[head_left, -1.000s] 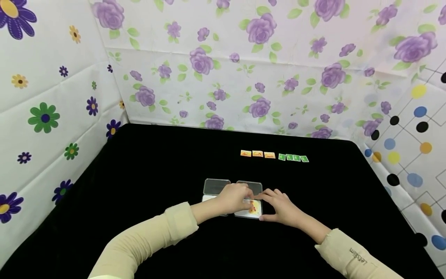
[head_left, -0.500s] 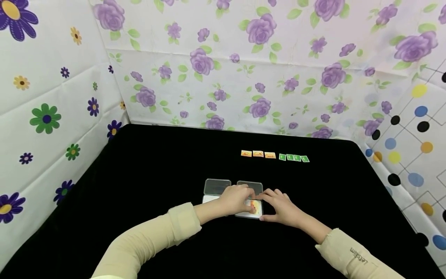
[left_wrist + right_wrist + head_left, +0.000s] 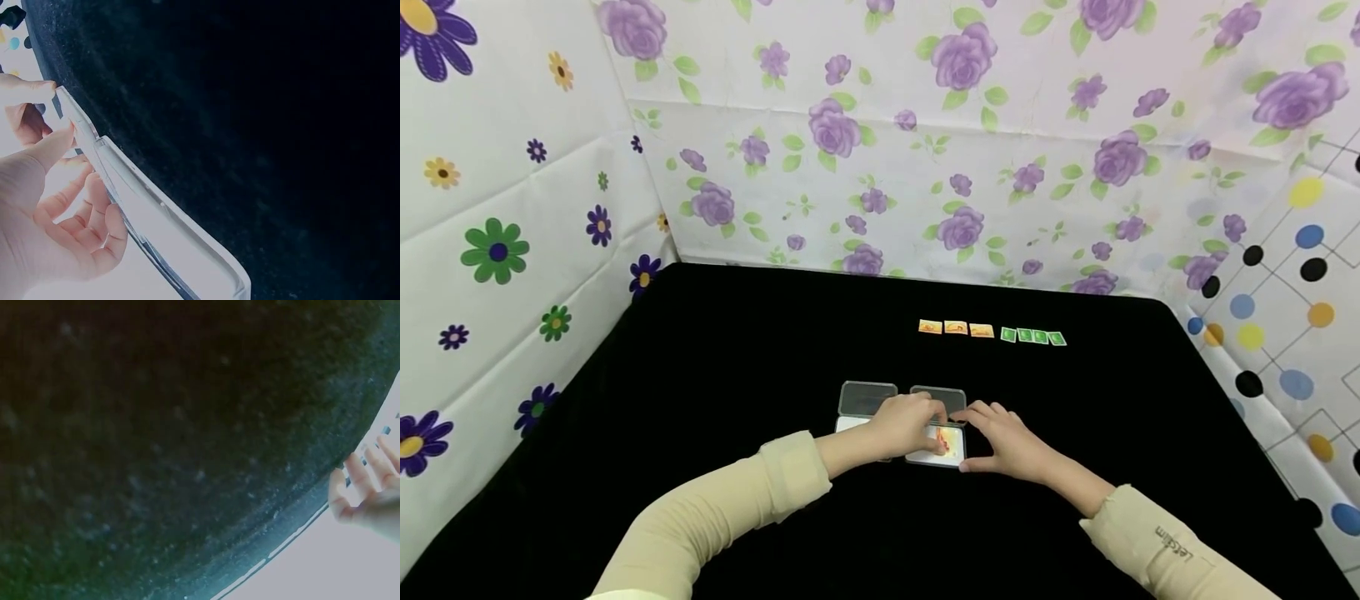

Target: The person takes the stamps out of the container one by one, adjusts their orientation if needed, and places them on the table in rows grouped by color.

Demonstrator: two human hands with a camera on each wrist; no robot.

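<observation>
Two small clear plastic boxes stand side by side on the black cloth in the head view, lids tipped back. My left hand [image 3: 904, 425] reaches across the left box [image 3: 867, 398] into the right box [image 3: 938, 464]. Its thumb and curled fingers pinch a card [image 3: 951, 440] with a yellow-orange picture, which lies over white inside the right box. At that box's right end, my right hand [image 3: 1011, 446] holds the near and far corners between thumb and fingers. In the left wrist view, the box's long edge [image 3: 178, 215] runs past the left fingers. The palm hides part of both boxes.
Behind the boxes lies a row of three orange picture cards [image 3: 956, 327] and several small green cards [image 3: 1025, 335]. The black cloth [image 3: 760, 333] covers the table. Flowered and dotted sheets [image 3: 850, 167] hang along its back and sides.
The left thumb has shifted slightly on the picture card. The right hand keeps its place at the box end, and the head view has tilted a little.
</observation>
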